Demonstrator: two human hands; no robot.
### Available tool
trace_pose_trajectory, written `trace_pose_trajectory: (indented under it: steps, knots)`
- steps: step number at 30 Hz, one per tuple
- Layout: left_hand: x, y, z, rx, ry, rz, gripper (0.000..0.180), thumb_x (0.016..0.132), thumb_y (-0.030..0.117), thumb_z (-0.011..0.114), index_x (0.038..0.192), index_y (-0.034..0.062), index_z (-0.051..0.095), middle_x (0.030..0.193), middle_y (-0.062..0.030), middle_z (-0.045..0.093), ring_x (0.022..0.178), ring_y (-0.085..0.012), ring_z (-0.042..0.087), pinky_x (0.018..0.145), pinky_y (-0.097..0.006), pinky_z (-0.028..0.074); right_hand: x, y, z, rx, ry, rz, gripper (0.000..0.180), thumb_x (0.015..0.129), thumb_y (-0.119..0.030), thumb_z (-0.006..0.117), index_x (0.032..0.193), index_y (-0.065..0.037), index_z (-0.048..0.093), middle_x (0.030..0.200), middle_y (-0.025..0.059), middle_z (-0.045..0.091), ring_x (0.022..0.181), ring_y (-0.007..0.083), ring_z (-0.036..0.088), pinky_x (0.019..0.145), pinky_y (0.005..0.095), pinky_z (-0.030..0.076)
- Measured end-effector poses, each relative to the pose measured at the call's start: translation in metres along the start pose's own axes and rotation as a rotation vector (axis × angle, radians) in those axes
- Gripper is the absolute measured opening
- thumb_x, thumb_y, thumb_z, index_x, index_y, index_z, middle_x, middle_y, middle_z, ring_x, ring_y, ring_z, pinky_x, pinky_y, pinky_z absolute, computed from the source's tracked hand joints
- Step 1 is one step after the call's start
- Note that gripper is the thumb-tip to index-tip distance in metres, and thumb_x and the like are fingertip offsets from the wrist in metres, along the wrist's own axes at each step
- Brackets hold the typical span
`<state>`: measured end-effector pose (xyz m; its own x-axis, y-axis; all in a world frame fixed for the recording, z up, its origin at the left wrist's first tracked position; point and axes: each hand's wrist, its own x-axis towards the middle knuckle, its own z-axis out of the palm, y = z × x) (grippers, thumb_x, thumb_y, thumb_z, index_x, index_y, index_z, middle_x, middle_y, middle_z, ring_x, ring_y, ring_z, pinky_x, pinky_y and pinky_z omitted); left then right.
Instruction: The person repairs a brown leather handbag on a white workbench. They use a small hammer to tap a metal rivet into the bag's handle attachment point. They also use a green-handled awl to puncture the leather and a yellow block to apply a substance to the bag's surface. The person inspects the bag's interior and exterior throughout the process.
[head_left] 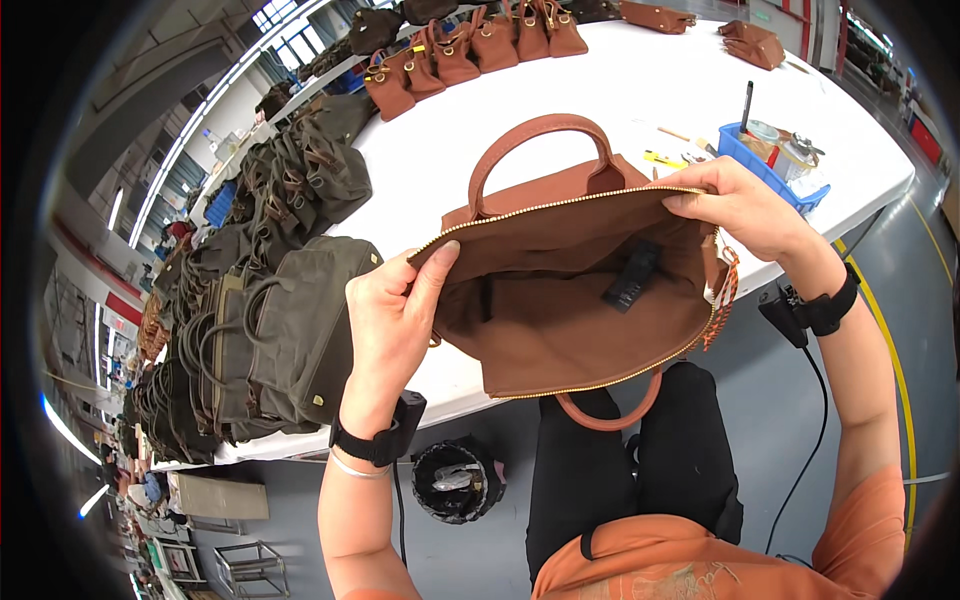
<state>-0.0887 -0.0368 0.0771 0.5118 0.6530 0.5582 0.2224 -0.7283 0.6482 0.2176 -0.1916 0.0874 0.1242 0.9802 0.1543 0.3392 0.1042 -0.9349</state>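
Observation:
A brown handbag (560, 320) with a gold zip and two round handles is held wide open over the front edge of the white table (560, 90). My left hand (392, 318) grips the left end of the bag's mouth, thumb on the rim. My right hand (745, 208) pinches the far rim at the right end. Inside, the brown lining and a small black label (632, 275) show. An orange tassel (722, 295) hangs at the bag's right side.
A stack of olive-green bags (270, 330) stands at the table's left. A row of small brown bags (470, 45) lines the far edge. A blue tray (775, 160) of tools sits at the right. A black bin (457, 482) stands on the floor below.

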Motion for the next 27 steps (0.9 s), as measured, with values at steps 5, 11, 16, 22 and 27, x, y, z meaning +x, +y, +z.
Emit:
trace_pose_trajectory:
  steps: [5,11,16,22,27]
  knots:
    - [-0.001,-0.009,-0.004,-0.144,-0.01,-0.09,0.021,0.093,0.019,0.068,0.09,0.0,0.074,0.056,0.0041,0.055,0.052,-0.0007,0.044,0.044,-0.021,0.035,0.004,0.0,0.003,0.001,0.024,0.021,0.027,0.092,-0.012,0.06,0.111,0.006,0.065,0.095,0.0046,0.069,0.086,0.0073,0.06,0.072,0.0248,0.049]
    - [-0.004,-0.001,-0.008,-0.304,-0.077,-0.128,0.009,0.091,0.007,0.066,0.093,-0.0013,0.063,0.087,-0.0042,0.065,0.081,-0.0063,0.059,0.069,-0.02,0.047,0.013,0.006,-0.004,0.184,0.065,0.142,0.021,0.09,-0.011,0.062,0.106,0.002,0.067,0.091,0.0049,0.068,0.079,0.0102,0.061,0.065,0.0264,0.048]
    - [-0.02,-0.005,0.001,-0.48,-0.126,0.056,0.017,0.09,-0.009,0.058,0.092,0.0039,0.047,0.127,-0.0203,0.058,0.12,-0.0194,0.054,0.098,-0.03,0.043,0.023,0.019,-0.012,0.393,0.103,0.212,0.015,0.088,-0.011,0.064,0.097,0.0,0.067,0.09,0.0049,0.067,0.079,0.0116,0.061,0.067,0.0273,0.049]
    - [-0.026,0.004,0.005,0.04,-0.161,0.228,0.025,0.084,-0.016,0.05,0.096,-0.0013,0.067,0.095,-0.0161,0.069,0.085,-0.0204,0.067,0.078,-0.025,0.049,0.014,0.013,-0.02,0.232,-0.02,0.278,0.027,0.087,-0.01,0.062,0.11,0.002,0.064,0.097,0.0058,0.066,0.089,0.0111,0.06,0.079,0.0278,0.05]
    - [-0.026,0.012,0.009,0.09,-0.019,0.182,0.032,0.091,-0.012,0.048,0.113,0.0004,0.067,0.09,-0.0127,0.067,0.079,-0.0192,0.064,0.075,-0.023,0.047,-0.014,-0.008,-0.029,-0.397,-0.157,0.289,0.043,0.077,-0.012,0.067,0.117,0.005,0.062,0.106,0.0108,0.067,0.099,0.0197,0.062,0.091,0.0326,0.048]
